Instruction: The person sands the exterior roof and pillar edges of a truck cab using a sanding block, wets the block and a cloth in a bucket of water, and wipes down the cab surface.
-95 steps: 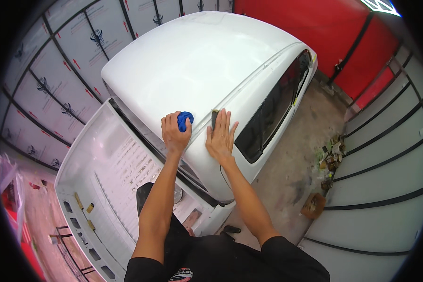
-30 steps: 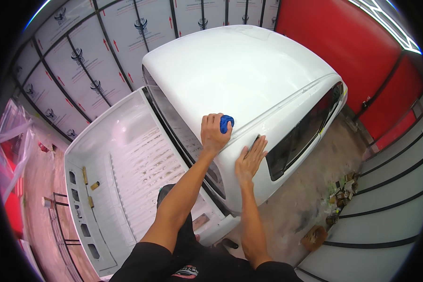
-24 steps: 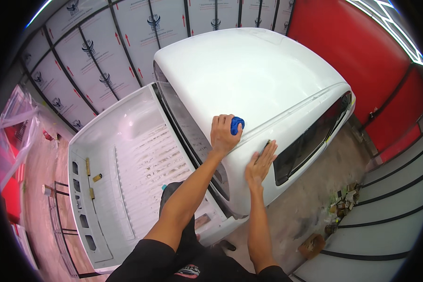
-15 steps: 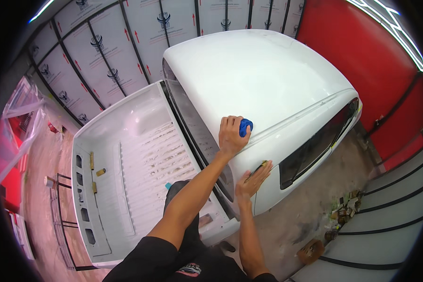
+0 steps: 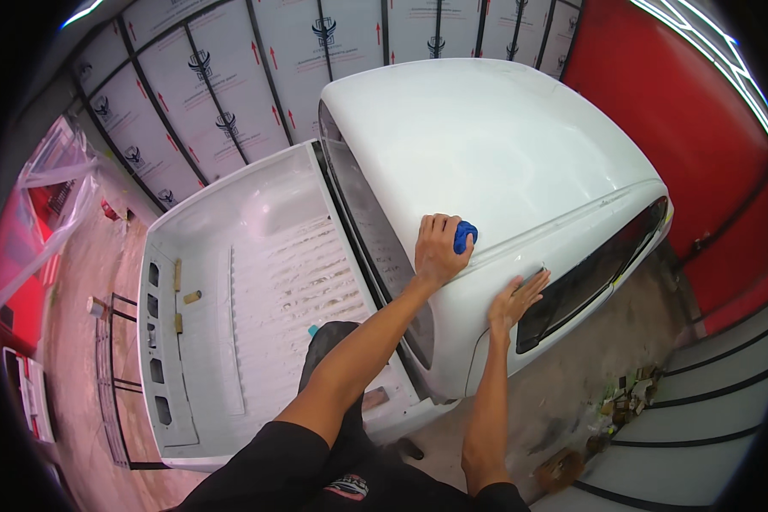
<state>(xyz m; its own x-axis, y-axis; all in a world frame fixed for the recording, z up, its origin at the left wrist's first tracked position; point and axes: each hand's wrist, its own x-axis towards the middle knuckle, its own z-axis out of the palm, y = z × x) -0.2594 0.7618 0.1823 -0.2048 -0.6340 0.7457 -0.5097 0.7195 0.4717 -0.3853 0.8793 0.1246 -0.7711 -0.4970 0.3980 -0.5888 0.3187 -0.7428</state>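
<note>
A white pickup truck fills the middle, its cab roof (image 5: 486, 136) smooth and pale. My left hand (image 5: 439, 249) is closed around a crumpled blue cloth (image 5: 465, 237) and rests at the roof's rear edge, near the roof channel. Lower and to the right, my right hand (image 5: 518, 300) lies flat with fingers stretched, just above the rear corner of the dark side window (image 5: 572, 286). Under those fingers shows the edge of a thin dark pad, mostly hidden by the hand.
The truck bed (image 5: 260, 333) lies to the left, with several yellowish blocks (image 5: 194, 297) near its tailgate. A black metal frame (image 5: 111, 384) stands beyond it. Scraps and a box (image 5: 559, 469) lie on the floor at right. Panelled walls and a red wall (image 5: 648, 128) enclose the truck.
My right hand has slid forward and up along the cab side with the pad. The left hand keeps its place on the roof with the cloth. The whole view has shifted slightly.
</note>
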